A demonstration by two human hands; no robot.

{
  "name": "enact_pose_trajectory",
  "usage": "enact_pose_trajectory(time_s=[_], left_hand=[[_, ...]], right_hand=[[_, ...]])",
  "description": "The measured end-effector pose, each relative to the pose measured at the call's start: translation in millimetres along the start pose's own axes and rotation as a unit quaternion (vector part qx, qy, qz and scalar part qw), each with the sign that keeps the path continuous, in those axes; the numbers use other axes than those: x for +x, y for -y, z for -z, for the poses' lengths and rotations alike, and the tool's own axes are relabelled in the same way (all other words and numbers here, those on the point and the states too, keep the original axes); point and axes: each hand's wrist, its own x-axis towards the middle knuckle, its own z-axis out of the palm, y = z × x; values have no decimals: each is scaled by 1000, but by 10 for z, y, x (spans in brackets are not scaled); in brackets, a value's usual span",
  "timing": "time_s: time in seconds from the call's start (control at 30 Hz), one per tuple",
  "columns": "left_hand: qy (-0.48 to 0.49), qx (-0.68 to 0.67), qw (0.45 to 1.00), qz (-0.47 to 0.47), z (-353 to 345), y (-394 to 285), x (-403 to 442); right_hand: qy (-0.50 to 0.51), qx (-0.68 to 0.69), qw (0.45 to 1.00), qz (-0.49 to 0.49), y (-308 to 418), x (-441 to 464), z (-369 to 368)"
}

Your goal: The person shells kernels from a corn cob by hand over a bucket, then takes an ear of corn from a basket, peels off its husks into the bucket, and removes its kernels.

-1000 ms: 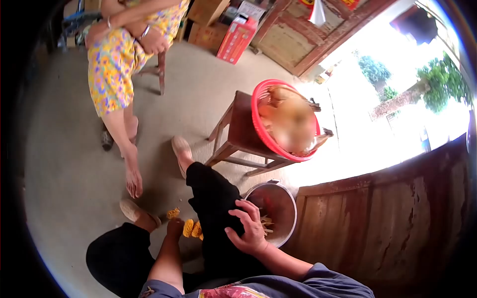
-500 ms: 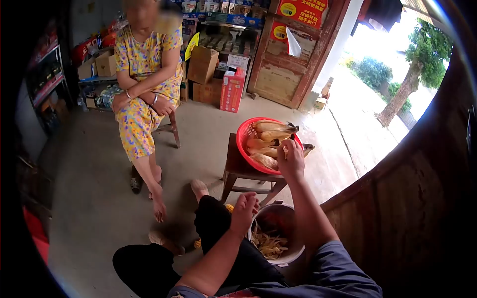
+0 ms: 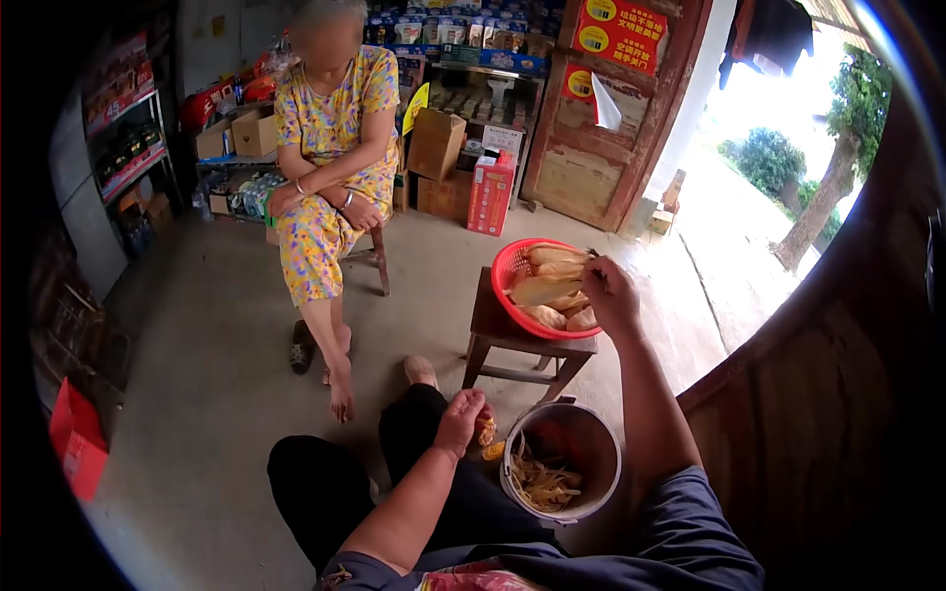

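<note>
My right hand (image 3: 613, 297) is closed on the end of an ear of corn (image 3: 545, 289) in its pale husk. This ear lies over other husked ears in a red plastic basket (image 3: 500, 281), and my fingers hide its tip. The basket sits on a wooden stool (image 3: 490, 327). My left hand (image 3: 460, 422) hovers above my knee with its fingers curled in, and nothing shows in it. Bare yellow corn cobs (image 3: 493, 451) appear low beside it, partly hidden. A bucket (image 3: 613, 463) with stripped husks (image 3: 542, 485) in its bottom stands between my arms.
Across from me a person (image 3: 335, 177) sits on a stool with arms crossed, one bare foot stretched forward. Cardboard boxes (image 3: 436, 144) and a red carton (image 3: 490, 192) stand by the shelves. A wooden door (image 3: 591, 148) is at the back; a dark wooden panel (image 3: 788, 424) rises on my right.
My right hand has gone from hovering over the basket to gripping an ear of corn. My left hand's fingers have curled tighter. The view has shifted, so the scene sits further right.
</note>
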Motion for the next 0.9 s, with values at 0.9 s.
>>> enact_pose_trajectory(time_s=[0.9], left_hand=[[77,-40,984,158,-350,111,-294]], right_hand=[[12,39,981,-188,-1298,519,-855]])
